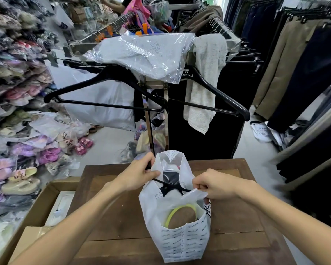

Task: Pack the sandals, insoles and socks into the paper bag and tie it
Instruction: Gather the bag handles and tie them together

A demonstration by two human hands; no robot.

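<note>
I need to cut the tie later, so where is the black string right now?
In the head view, the black string crosses the white bag's open mouth, between the left hand and right hand.

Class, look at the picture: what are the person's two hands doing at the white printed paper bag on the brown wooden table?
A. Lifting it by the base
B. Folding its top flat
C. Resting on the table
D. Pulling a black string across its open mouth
D: the left hand and right hand each pinch an end of the black string stretched across the mouth of the white printed paper bag.

Bare wooden table (113,217) around bag (182,241); cardboard box (40,205) borders left; hangers (145,92) overhang beyond.
</note>
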